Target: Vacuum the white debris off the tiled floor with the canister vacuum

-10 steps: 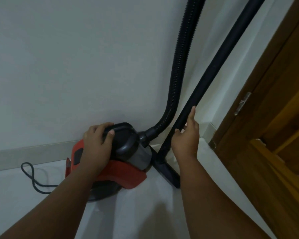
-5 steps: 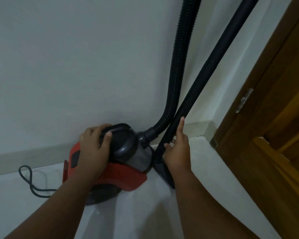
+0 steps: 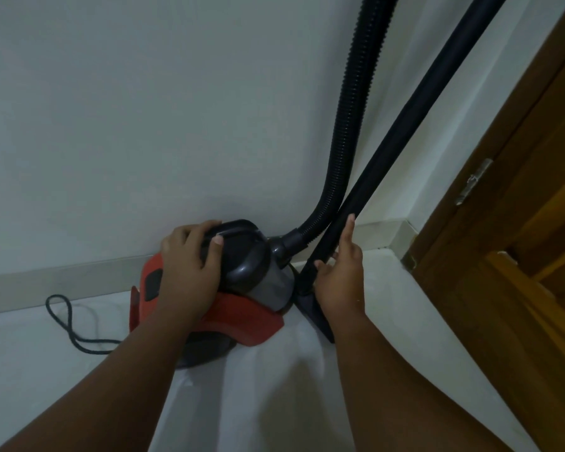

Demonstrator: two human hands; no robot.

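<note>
A red and dark grey canister vacuum (image 3: 242,316) sits on the white tiled floor (image 3: 258,393) against the wall. My left hand (image 3: 190,272) is closed over its black top handle (image 3: 238,246). A ribbed black hose (image 3: 349,132) rises from the canister's front. Beside it a smooth black wand (image 3: 415,106) leans up to the right, ending in a floor nozzle (image 3: 310,308) on the tiles. My right hand (image 3: 340,275) rests against the wand's lower end, fingers extended along it, thumb on the other side. No white debris is visible.
A black power cord (image 3: 69,324) loops on the floor to the left of the canister. A grey skirting (image 3: 62,278) runs along the white wall. A brown wooden door and frame (image 3: 503,223) with a metal hinge (image 3: 473,181) stand at the right.
My right hand and the wand's lower end have moved left toward the canister and hose. The left hand stays on the handle.
</note>
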